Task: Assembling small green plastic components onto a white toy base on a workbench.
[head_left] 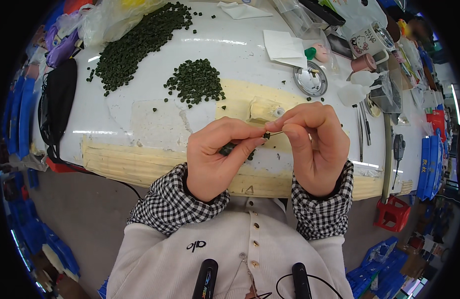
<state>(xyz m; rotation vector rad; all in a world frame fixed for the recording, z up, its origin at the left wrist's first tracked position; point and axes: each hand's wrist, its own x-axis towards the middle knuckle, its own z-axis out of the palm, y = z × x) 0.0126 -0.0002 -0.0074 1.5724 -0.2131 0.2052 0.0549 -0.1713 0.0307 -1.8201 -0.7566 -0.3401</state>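
- At far left I log a black bag (58,107) hanging over the table edge, where it leaves the working surface to other things.
- Next stands a large heap (135,52) of small dark green pieces, spread toward the back of the white table (118,117).
- Right of it I find a smaller heap (195,82) of the same kind, nearer the hands; I judge this placing suits a short reach.
- The left hand (210,157) is closed in a fingertip pinch, thumb against forefinger, on one small green piece (266,135). So small a part allows only the tips, and this hold leaves its right side exposed. More green pieces lie on the table beneath this hand.
- Just behind the fingertips I record a yellowish block (260,110) with a white spool (279,112) at its right end, both within easy reach.
- A thin pin (276,133) runs between the two hands, its left end at the green piece; whether it enters the piece I cannot tell.
- The right hand (319,149) grasps the pin's other end between thumb and forefinger, in my judgement for fine aim.
- Behind the right hand lies a round metal lid (310,79).
- At far right, tweezers (360,127) lie lengthwise near white squeeze bottles (352,93), apparently parked aside within reach.
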